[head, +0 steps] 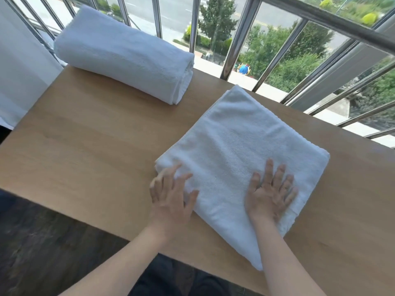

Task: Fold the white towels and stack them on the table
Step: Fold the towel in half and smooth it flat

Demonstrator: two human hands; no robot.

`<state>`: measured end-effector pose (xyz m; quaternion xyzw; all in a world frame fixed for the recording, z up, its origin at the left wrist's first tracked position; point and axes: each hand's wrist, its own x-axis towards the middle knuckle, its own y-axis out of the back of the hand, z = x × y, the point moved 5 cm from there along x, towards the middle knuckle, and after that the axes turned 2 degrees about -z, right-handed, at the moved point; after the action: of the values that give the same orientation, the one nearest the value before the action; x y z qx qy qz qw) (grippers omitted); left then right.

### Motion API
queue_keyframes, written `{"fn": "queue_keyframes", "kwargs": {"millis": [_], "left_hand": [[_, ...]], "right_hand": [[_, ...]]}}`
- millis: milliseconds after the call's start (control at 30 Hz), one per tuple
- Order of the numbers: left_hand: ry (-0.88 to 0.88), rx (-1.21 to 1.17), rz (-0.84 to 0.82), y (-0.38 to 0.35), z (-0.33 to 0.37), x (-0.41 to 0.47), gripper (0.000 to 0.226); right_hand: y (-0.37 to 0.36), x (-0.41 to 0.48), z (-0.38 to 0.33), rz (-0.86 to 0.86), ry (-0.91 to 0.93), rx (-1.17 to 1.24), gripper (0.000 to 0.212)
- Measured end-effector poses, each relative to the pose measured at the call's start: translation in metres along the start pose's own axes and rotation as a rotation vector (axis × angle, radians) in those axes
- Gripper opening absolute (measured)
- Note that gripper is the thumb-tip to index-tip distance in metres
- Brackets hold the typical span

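Observation:
A white towel (239,146) lies folded into a flat rectangle on the right half of the wooden table (89,142). My right hand (270,195) presses flat on its near right part, fingers spread. My left hand (171,197) rests at the towel's near left corner, fingers straight and touching the folded edge. A second white towel (121,54), folded thick and rounded, lies at the far left of the table.
A metal railing (241,37) with glass stands right behind the table's far edge. A white curtain (19,67) hangs at the left. Dark floor (42,242) shows below the table's near edge.

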<state>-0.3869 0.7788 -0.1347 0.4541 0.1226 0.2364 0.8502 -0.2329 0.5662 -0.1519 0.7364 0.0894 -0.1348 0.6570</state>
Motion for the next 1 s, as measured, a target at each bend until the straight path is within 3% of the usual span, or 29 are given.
{"fn": "queue_keyframes", "kwargs": {"millis": [133,300,400,500,567,633,700,800,867,933,1000], "left_hand": [[-0.057,0.036,-0.239,-0.045,0.009,-0.010,0.065],[-0.251,0.228,-0.384,-0.049,-0.002,0.059,0.058],[-0.162,0.336,-0.449,-0.044,-0.003,0.110,0.060],[-0.022,0.327,-0.359,-0.032,0.017,0.138,0.060],[-0.087,0.245,-0.268,-0.033,0.048,0.124,0.054],[-0.165,0.208,-0.334,-0.050,0.071,0.089,0.057],[-0.198,0.317,-0.412,-0.068,0.074,0.059,0.066],[-0.248,0.397,-0.384,-0.076,0.069,0.068,0.071],[-0.293,0.402,-0.388,-0.076,0.073,0.089,0.069],[-0.349,0.392,-0.395,-0.075,0.082,0.097,0.063],[-0.383,0.336,-0.352,-0.075,0.088,0.081,0.056]], "right_hand": [[0.002,-0.009,0.006,-0.013,-0.082,0.036,0.060],[0.005,-0.015,0.016,0.026,-0.148,0.091,0.072],[0.015,-0.021,0.021,0.131,-0.041,-0.059,0.068],[0.020,-0.026,0.021,0.254,0.109,0.015,0.045],[0.024,-0.027,0.018,0.296,0.144,0.058,0.029],[0.029,-0.025,0.016,0.295,0.150,0.125,0.019],[0.030,-0.020,0.019,0.282,0.152,0.162,0.017],[0.038,-0.010,0.023,0.290,0.186,0.193,0.013],[0.046,-0.006,0.021,0.375,0.324,0.187,0.004],[0.045,-0.004,0.017,0.391,0.480,0.149,0.021],[0.033,-0.002,0.013,0.261,0.599,0.100,0.041]]}}
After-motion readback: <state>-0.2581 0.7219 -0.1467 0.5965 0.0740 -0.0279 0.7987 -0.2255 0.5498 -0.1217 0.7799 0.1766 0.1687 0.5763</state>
